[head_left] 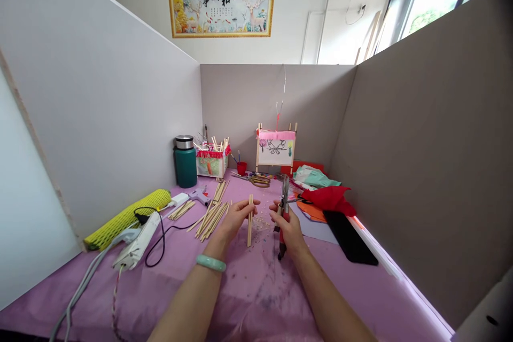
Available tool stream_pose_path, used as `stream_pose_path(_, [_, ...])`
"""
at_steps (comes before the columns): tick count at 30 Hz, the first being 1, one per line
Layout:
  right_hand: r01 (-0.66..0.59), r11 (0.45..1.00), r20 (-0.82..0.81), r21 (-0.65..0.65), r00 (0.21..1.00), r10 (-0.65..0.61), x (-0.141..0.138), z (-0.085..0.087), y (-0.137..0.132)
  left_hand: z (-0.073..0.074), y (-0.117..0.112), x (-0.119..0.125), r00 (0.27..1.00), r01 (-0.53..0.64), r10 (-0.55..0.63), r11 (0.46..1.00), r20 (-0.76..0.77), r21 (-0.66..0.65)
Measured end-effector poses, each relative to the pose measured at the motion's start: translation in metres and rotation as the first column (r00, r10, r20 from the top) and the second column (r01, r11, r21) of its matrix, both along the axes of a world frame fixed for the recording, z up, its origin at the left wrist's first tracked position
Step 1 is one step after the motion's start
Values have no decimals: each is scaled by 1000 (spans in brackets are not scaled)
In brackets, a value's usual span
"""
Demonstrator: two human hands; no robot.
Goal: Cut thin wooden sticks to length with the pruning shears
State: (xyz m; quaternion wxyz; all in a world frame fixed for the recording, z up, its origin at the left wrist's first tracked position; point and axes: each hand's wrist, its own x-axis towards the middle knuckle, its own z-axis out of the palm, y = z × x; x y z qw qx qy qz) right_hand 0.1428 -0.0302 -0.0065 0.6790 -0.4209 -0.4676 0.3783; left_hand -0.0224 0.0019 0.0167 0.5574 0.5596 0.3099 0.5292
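Observation:
My left hand (pixel 239 216), a green bangle on its wrist, pinches thin wooden sticks (pixel 250 230) held nearly upright over the table; they look like two side by side. Across from it, my right hand (pixel 292 228) is closed round pliers (pixel 284 214) with red-and-black handles, jaws pointing away from me. Sticks and pliers are apart. Small wood chips (pixel 262 222) lie scattered on the cloth between the hands. Left of my left hand rest several loose wooden sticks (pixel 211 220) in a pile.
A purple cloth (pixel 256 288) covers the table inside grey partitions. Leftward are a power strip (pixel 138 240), glue gun (pixel 199 196), green bottle (pixel 185 163) and stick-filled box (pixel 212 164). Scissors (pixel 259 180) and a small lantern (pixel 276 149) stand behind; red fabric (pixel 331 199) and a black phone-like slab (pixel 349 238) lie right.

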Motion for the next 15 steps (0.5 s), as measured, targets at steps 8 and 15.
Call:
stream_pose_path(8, [-66,998,50,17,997,66,0,3,-4,2,-2,5,994,-111,111,993,6,38])
stream_pose_path(15, [-96,995,97,-17,990,97,-4,5,-6,0,-2,5,998,-28,27,1000,58,9])
